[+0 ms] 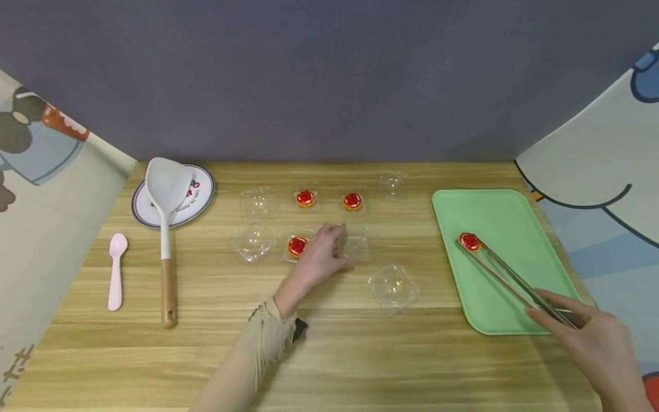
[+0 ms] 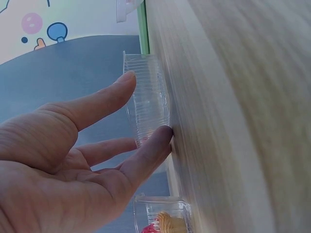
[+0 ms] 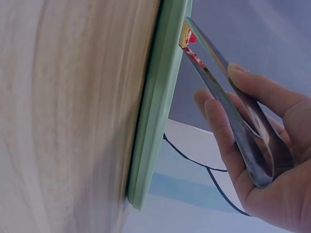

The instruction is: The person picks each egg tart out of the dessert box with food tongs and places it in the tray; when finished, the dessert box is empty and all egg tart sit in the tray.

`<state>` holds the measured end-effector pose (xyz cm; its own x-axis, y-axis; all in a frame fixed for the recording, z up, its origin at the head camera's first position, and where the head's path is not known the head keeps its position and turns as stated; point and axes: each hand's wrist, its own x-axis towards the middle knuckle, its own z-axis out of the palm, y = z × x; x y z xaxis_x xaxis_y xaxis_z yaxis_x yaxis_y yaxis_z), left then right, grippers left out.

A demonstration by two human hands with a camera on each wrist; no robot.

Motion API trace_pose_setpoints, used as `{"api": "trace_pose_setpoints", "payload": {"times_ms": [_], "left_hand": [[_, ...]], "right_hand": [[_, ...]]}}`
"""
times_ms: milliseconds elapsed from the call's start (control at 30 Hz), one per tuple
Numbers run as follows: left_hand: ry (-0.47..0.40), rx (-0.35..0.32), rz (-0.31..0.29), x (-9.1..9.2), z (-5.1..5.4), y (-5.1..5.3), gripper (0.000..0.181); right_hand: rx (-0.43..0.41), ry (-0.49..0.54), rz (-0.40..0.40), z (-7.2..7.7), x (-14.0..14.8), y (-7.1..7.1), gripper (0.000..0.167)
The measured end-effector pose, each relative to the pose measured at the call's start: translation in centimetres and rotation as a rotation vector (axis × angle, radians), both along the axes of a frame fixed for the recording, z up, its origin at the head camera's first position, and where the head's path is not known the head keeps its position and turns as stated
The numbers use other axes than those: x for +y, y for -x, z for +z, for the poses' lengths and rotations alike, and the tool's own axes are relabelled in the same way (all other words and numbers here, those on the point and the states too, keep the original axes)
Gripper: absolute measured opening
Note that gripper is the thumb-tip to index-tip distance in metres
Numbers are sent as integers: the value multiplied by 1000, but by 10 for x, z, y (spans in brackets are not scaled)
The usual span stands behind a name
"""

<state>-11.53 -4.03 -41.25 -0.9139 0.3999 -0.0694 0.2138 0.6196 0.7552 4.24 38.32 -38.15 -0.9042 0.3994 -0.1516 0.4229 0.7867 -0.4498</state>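
Observation:
In the head view my left hand reaches beside a clear plastic box with nothing visible inside. The left wrist view has the thumb and fingers spread at that box; whether they touch it is unclear. Just left of this hand, a small red-topped tart sits in another clear box. My right hand holds metal tongs between thumb and fingers. Between the tong tips is another red-topped tart, over the left part of the green tray.
Two more boxed tarts, one a tart behind my left hand, stand farther back. Clear domed lids lie around, one lid near the tray. At left are a plate, a white spatula on it, and a pink spoon.

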Motion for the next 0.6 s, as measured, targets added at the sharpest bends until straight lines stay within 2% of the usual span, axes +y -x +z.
{"api": "trace_pose_setpoints", "payload": {"times_ms": [67,133,333,433,533,600], "left_hand": [[3,-3,4,0,1,0,89],[10,-18,4,1,8,-3,86],[16,-23,3,2,10,-3,87],[10,8,-2,0,2,-1,88],[10,21,-7,-1,-1,0,88],[9,41,-7,-1,-9,3,90]], "right_hand": [[-13,15,-10,-1,2,0,71],[-24,33,-21,-1,3,-1,72],[14,58,-25,-5,8,-6,72],[15,73,-29,-7,9,-7,73],[-14,104,-33,-8,10,-9,76],[-31,122,-39,-8,10,-9,77]]}}
